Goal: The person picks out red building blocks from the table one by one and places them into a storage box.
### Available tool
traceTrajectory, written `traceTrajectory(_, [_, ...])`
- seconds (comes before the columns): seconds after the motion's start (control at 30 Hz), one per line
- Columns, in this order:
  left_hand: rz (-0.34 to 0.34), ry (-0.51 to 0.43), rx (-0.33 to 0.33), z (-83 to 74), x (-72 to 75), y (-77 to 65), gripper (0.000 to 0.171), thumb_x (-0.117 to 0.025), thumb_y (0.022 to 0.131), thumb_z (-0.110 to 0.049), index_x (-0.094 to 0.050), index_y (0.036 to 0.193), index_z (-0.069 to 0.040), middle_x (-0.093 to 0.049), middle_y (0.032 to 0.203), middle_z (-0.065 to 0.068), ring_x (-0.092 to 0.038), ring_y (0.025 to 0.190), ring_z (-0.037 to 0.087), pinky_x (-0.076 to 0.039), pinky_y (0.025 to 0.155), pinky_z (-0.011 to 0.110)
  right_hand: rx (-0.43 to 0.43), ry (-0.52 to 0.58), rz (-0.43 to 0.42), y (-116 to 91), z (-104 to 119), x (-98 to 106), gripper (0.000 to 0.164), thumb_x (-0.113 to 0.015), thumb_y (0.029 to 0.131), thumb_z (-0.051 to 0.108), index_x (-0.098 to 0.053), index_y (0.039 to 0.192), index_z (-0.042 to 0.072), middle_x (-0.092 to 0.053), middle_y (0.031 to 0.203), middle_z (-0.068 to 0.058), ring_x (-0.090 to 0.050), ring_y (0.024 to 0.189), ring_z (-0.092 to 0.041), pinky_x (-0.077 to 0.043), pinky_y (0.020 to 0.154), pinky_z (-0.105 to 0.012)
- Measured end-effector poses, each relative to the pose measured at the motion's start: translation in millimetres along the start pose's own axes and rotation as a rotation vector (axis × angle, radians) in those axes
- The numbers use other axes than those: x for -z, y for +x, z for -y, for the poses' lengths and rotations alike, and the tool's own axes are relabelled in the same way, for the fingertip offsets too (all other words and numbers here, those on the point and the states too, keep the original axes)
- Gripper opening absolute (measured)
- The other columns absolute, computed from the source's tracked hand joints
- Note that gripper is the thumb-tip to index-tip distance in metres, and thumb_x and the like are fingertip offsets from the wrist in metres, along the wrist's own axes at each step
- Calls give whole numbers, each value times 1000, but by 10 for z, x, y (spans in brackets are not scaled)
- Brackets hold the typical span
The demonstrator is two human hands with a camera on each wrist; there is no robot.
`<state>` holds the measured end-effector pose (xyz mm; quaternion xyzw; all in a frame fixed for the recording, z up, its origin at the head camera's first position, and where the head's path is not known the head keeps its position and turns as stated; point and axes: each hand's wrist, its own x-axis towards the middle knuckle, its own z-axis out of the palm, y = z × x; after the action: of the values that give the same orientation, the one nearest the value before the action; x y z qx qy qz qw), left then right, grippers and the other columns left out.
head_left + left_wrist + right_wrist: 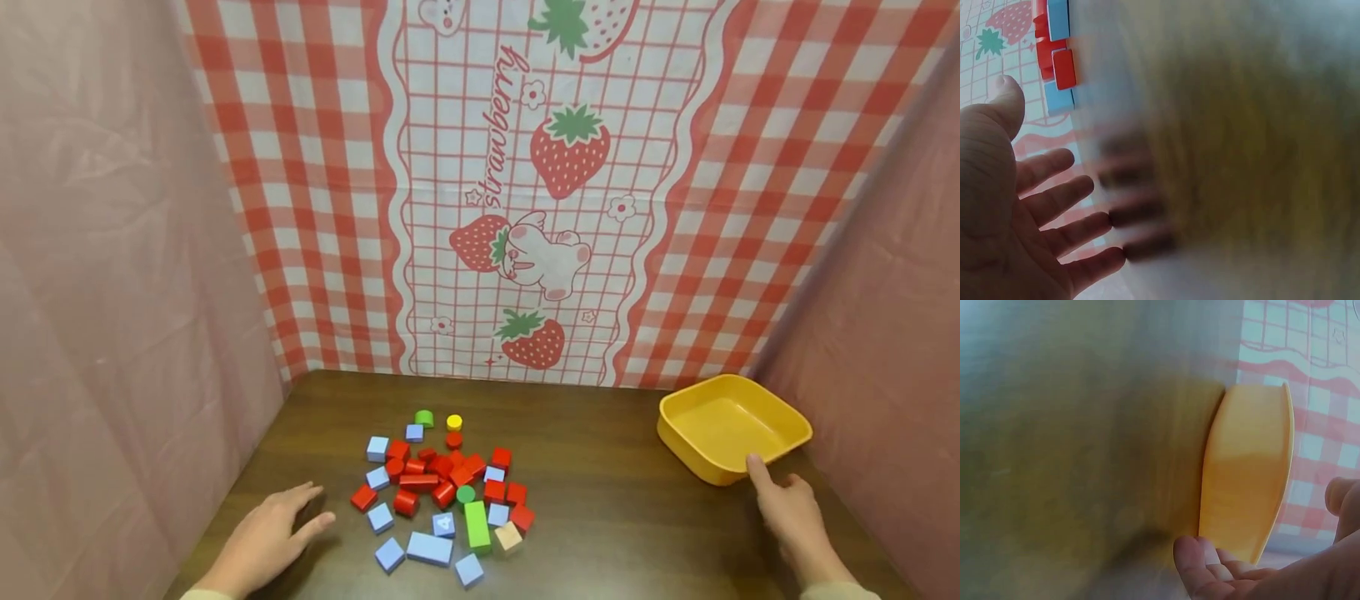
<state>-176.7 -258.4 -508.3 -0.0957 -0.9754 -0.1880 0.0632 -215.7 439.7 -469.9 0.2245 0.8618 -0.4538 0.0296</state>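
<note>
My left hand (266,537) is at the left of the table, fingers spread and relaxed; in the left wrist view the fingertips (1113,256) rest at the tabletop. Just right of it lies a loose group of toy blocks: red ones (418,482), blue ones (430,548), a long green one (477,527) and a plain wooden cube (508,538). At the far right, my right hand (791,512) is by the near corner of a yellow plastic basin (693,448). Its fingers (1191,553) are beside the basin's outer wall, and the thumb stands apart above the rim.
Blocks cover the left-centre of the dark wooden table (592,500); a yellow round block (454,422) and a green arched one (424,418) lie at their far side. A strawberry-print cloth (517,208) hangs behind. Pink curtains (112,292) flank the table.
</note>
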Motion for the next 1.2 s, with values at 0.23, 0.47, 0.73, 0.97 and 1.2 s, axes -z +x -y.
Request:
traceTrajectory(0.23, [22, 5, 4, -39, -36, -14, 66, -58, 90, -62, -67, 122, -5, -58, 129, 21, -45, 120, 46, -37, 94, 68, -62, 73, -21, 158, 161, -66, 124, -29, 83, 82, 5, 147, -19, -7, 145, -45, -34, 120, -56, -48, 86, -61])
traceTrajectory(0.47, [32, -10, -6, -67, -40, -38, 63, -59, 91, -59, -67, 121, -4, -56, 132, 21, -41, 123, 46, -35, 98, 67, -46, 73, -67, 220, 185, -155, 101, -42, 94, 61, -11, 144, -21, -18, 142, -44, -39, 117, -54, -55, 77, -52])
traceTrajectory(0.73, [77, -16, 20, -78, -9, -66, 65, -59, 90, -60, -66, 123, -5, -54, 135, 22, -39, 125, 47, -33, 99, 67, 30, 97, -79, 201, 149, -202, 73, -42, 98, 35, -22, 138, -23, -33, 127, -39, -42, 111, -48, -58, 71, -46])
traceTrajectory(0.97, [82, -21, 18, -98, -5, -67, 63, -61, 90, -58, -67, 122, -4, -54, 134, 23, -39, 124, 47, -33, 99, 67, 53, 109, -98, 126, 101, -184, 58, -40, 91, 17, -34, 133, -21, -46, 109, -30, -51, 93, -35, -58, 64, -38])
traceTrajectory(1.2, [68, -18, 7, -97, -21, -69, 63, -63, 89, -57, -67, 122, -3, -54, 133, 25, -40, 123, 49, -33, 99, 68, 127, 28, -6, 5, 74, -247, 61, -36, 95, 14, -24, 140, -24, -39, 126, -42, -56, 92, -33, -58, 64, -37])
